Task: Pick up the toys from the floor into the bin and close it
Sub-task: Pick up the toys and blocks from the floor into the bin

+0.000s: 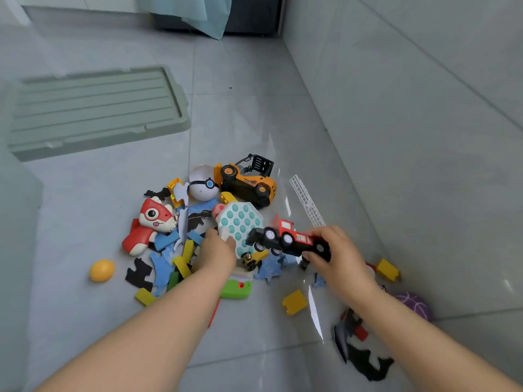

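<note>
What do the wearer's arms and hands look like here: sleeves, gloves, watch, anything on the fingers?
Both are bare. The left hand and right hand wear no gloves. The left forearm and right forearm show no sleeve up to the frame edge. There is no watch, band or strap at either wrist, and no ring on the right hand's visible fingers. The left hand's fingers are mostly hidden.

A pale teal cloth (195, 12) hangs at the top of the view, its lower corner draped in front of a dark, boxy cabinet (254, 15). A smooth grey wall (410, 94) with thin diagonal seams runs along the right, beside the cabinet. A white panel (70, 1) lines the top left edge
</note>
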`<state>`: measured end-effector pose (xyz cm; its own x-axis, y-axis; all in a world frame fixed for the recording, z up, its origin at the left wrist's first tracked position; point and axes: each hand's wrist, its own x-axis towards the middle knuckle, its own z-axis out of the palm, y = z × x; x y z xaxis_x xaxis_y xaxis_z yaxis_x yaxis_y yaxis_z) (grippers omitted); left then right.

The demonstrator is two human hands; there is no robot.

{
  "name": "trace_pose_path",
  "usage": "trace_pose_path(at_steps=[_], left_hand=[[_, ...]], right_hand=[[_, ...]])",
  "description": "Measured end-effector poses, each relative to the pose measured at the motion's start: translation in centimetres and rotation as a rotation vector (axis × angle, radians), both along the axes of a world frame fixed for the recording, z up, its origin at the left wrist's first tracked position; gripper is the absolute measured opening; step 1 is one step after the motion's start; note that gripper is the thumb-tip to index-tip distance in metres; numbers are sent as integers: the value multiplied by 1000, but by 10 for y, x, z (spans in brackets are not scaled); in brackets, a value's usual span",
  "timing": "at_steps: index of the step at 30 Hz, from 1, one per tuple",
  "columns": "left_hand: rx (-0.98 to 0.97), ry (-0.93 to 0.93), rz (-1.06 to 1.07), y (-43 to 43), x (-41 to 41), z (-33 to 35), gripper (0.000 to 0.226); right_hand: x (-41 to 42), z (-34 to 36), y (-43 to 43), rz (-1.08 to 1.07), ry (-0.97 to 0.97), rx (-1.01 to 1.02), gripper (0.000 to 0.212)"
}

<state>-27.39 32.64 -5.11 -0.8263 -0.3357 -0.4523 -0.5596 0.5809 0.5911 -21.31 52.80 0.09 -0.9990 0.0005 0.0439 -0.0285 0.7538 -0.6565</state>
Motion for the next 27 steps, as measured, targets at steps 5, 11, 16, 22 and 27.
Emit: trace_pose_path(at_steps=[5,11,16,22,27], left_hand=[[242,155,41,-49,26,46,33],[386,430,-74,-170,64,160,25],[282,710,111,-325,142,260,18],[-150,395,342,-483,216,236,21],[-162,127,351,-522,207,183,31]], right_hand=[[26,40,-27,-136,-215,-522,16],[37,128,-115,123,-139,-749,41],[33,208,-254,565,-98,-863,25],[43,208,-425,776,-210,-595,47],[43,166,-511,697,-71,120,33]])
